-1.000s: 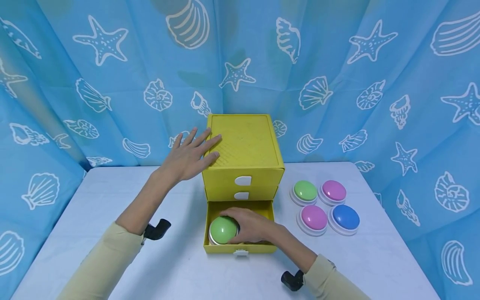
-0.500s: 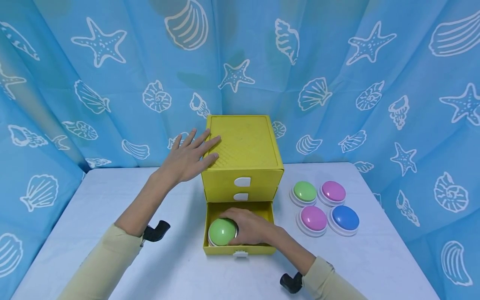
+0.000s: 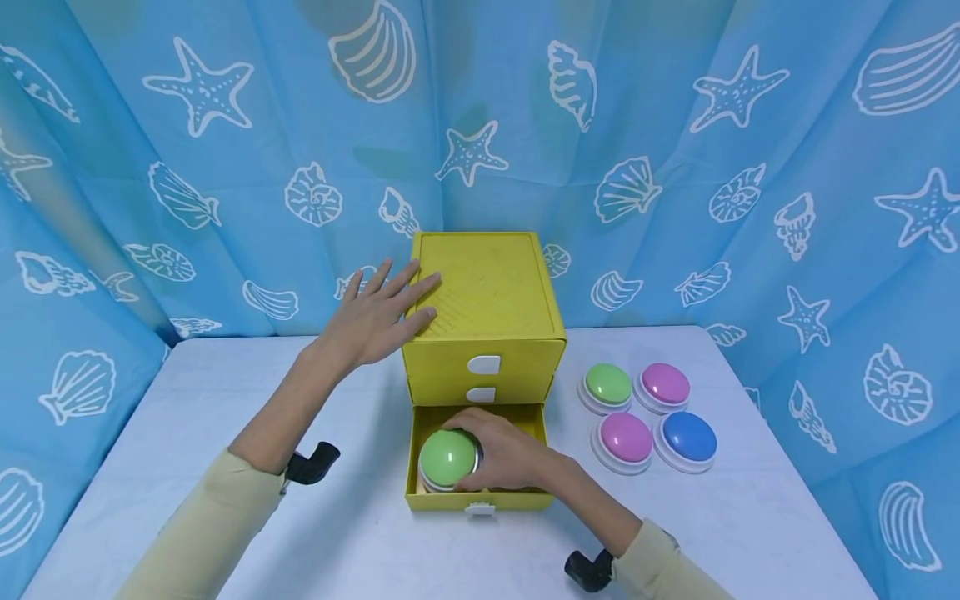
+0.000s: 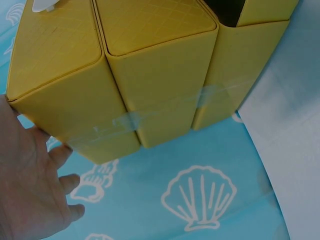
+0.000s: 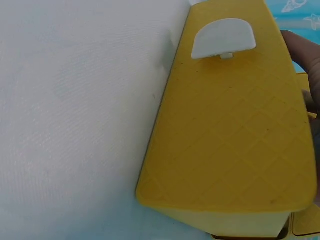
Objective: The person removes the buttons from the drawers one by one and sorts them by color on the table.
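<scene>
In the head view my left hand lies with straight, spread fingers on the left edge of the top of a yellow drawer cabinet. The left wrist view has that hand against the cabinet's side. Its bottom drawer is pulled out. Inside the drawer area my right hand grips a green-domed buzzer button with a white base, fingers and thumb round its right side. From the right wrist, the drawer front hides the button, and only part of the hand shows.
Right of the cabinet, on the white table, stand a green button, two pink buttons and a blue button. A blue shell-print curtain hangs close behind the cabinet. The two upper drawers are closed.
The green button in my right hand has shifted slightly up and to the right within the drawer area. My left hand stays where it was on the cabinet.
</scene>
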`<state>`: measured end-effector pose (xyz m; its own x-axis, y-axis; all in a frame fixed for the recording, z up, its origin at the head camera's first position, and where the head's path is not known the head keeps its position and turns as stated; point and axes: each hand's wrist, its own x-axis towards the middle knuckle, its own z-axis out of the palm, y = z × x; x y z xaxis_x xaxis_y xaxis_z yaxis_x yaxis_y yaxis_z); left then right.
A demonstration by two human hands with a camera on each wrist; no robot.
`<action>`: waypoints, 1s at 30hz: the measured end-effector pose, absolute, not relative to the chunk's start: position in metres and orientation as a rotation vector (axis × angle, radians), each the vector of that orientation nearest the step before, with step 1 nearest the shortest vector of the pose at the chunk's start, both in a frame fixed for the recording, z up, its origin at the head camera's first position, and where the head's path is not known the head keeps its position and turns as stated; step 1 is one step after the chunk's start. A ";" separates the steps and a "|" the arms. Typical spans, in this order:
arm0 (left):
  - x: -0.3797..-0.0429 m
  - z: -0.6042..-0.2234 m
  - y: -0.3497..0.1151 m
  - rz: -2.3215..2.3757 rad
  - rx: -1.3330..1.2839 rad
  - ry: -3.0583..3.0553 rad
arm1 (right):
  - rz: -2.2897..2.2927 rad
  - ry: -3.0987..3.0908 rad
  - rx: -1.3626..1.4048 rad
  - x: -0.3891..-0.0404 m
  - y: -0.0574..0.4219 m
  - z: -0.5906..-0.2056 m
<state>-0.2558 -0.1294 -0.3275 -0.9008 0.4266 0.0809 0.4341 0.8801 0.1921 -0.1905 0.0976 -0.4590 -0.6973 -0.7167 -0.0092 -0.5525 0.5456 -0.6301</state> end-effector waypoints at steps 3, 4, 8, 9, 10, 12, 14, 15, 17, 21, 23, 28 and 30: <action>-0.256 -0.328 -0.130 -0.313 -0.689 -3.008 | -0.923 2.532 -1.043 -0.189 0.099 -0.457; -0.255 -0.328 -0.130 -0.310 -0.687 -3.008 | -0.934 2.536 -1.042 -0.189 0.100 -0.456; -0.255 -0.328 -0.130 -0.305 -0.686 -3.007 | -0.967 2.550 -1.022 -0.188 0.105 -0.453; -0.255 -0.328 -0.130 -0.306 -0.686 -3.008 | -0.971 2.552 -1.017 -0.187 0.106 -0.451; -0.256 -0.328 -0.130 -0.308 -0.686 -3.007 | -0.977 2.552 -1.008 -0.186 0.108 -0.450; -0.255 -0.328 -0.130 -0.313 -0.687 -3.008 | -0.983 2.553 -0.993 -0.185 0.111 -0.448; -0.255 -0.328 -0.129 -0.316 -0.688 -3.009 | -0.993 2.552 -0.981 -0.183 0.114 -0.445; -0.255 -0.328 -0.129 -0.318 -0.689 -3.008 | -0.999 2.555 -0.976 -0.182 0.116 -0.444; -0.255 -0.328 -0.129 -0.316 -0.690 -3.008 | -1.004 2.566 -0.969 -0.181 0.120 -0.442; -0.256 -0.328 -0.129 -0.304 -0.690 -3.010 | -1.029 2.590 -0.961 -0.178 0.128 -0.439; -0.256 -0.328 -0.130 -0.301 -0.690 -3.013 | -1.032 2.604 -0.948 -0.177 0.132 -0.436; -0.257 -0.328 -0.129 -0.310 -0.689 -3.017 | -1.054 2.626 -0.898 -0.172 0.146 -0.429; -0.257 -0.328 -0.129 -0.309 -0.688 -3.017 | -1.076 2.635 -0.883 -0.170 0.152 -0.425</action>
<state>-0.2566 -0.1292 -0.3277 -0.9016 0.4261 0.0748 0.4325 0.8823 0.1859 -0.1701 0.1522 -0.4254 -0.8125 -0.5786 0.0710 -0.4628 0.5663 -0.6820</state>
